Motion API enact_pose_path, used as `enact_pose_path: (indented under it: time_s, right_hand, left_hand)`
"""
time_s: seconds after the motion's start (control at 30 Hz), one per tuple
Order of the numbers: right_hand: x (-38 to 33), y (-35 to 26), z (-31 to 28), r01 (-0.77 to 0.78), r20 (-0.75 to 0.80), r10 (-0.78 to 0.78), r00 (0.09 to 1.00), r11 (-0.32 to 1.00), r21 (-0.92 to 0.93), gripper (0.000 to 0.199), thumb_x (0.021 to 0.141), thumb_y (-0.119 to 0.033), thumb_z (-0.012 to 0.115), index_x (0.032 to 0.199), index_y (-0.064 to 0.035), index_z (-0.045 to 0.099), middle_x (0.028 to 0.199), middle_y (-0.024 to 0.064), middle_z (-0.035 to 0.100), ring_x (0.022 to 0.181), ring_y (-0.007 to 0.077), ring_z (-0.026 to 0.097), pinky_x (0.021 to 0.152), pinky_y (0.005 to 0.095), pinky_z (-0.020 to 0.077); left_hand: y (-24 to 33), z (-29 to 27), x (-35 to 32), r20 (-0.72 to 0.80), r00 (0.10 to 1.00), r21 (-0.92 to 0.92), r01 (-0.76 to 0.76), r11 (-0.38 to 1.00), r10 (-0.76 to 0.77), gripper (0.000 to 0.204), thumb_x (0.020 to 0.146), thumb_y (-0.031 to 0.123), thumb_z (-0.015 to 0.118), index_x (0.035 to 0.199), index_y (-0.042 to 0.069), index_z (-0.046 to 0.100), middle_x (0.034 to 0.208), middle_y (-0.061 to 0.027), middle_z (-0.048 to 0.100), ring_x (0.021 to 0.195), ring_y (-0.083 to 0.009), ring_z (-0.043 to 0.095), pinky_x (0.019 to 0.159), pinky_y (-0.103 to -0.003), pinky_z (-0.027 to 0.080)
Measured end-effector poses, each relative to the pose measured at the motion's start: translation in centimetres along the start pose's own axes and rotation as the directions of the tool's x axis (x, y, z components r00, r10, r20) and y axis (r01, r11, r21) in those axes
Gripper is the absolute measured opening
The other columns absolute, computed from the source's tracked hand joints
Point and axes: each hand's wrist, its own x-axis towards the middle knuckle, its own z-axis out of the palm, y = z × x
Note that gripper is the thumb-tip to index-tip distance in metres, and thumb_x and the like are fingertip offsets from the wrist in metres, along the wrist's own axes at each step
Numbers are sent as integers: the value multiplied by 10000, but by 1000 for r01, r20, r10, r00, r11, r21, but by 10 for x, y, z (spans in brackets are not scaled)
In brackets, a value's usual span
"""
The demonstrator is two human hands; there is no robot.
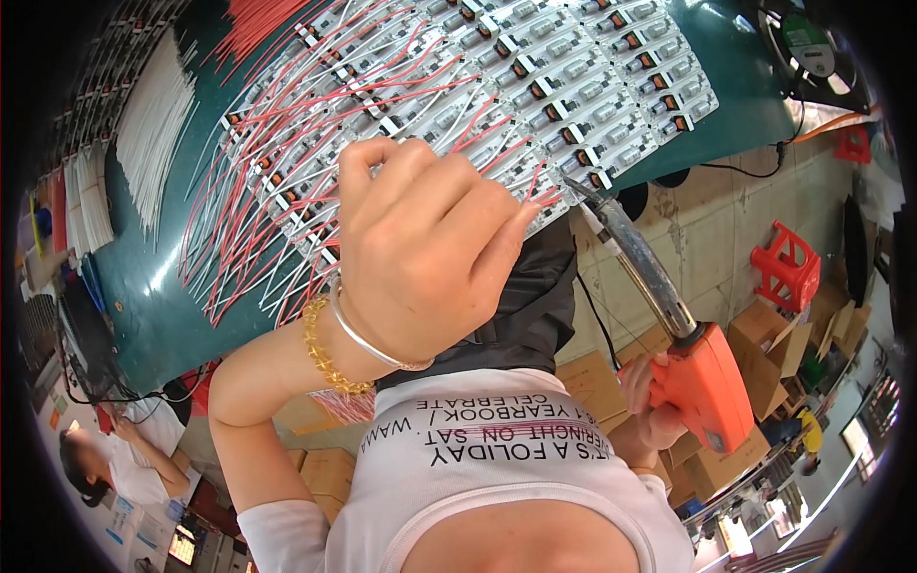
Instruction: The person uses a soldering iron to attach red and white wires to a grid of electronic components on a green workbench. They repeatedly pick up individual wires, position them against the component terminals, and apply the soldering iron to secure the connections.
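Note:
My left hand (420, 239) is over the lower edge of the circuit board panel (611, 119). Its fingers are bent and pinched together, with a thin red wire (537, 181) coming out at the thumb tip. In my right hand (653, 396) is a soldering gun (702, 387) with an orange handle. The gun's dark tip points up and left, close to the end of that wire at the panel's edge. Rows of small boards with black and orange parts fill the panel. Red and white wires (258, 220) fan out from its left rows. My left fingertips are partly hidden.
A bundle of white wires (158, 134) and a pile of red wires (263, 24) lie on the green table (158, 329). A black fan (812, 53) stands at the far right. Beyond are a red stool (788, 267) and cardboard boxes (764, 334). Another person (138, 454) sits at left.

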Motion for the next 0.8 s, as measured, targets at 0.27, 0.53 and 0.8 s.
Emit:
enact_pose_path:
  time_s: [0.27, 0.53, 0.8]
  right_hand:
    - [-7, -2, 0, -97, -99, 90, 991, 993, -66, 700, 749, -675, 654, 882, -52, 364, 595, -4, 454, 535, 125, 484, 503, 260, 394]
    - [-43, 9, -35, -370, -267, 258, 929, 702, -609, 639, 714, -687, 677, 712, -71, 505, 755, 21, 469, 673, 177, 532, 551, 337, 397]
    - [-28, 11, -20, -142, -174, 93, 980, 946, -293, 740, 718, -803, 529, 683, -64, 515, 819, 46, 501, 679, 175, 523, 579, 301, 406]
  left_hand:
    - [-1, 4, -1, -22, 999, 23, -27, 999, 28, 138, 686, 39, 765, 705, 91, 638, 613, -2, 495, 605, -199, 473, 723, -345, 348]
    - [-2, 0, 0, 10, 1000, 37, -14, 999, 14, 143, 678, 46, 772, 693, 93, 638, 606, -4, 492, 607, -200, 475, 719, -339, 350]
    - [-1, -2, 1, 16, 1000, 21, 13, 1000, -13, 144, 678, 51, 774, 681, 89, 635, 586, 0, 499, 588, -189, 468, 706, -326, 343]
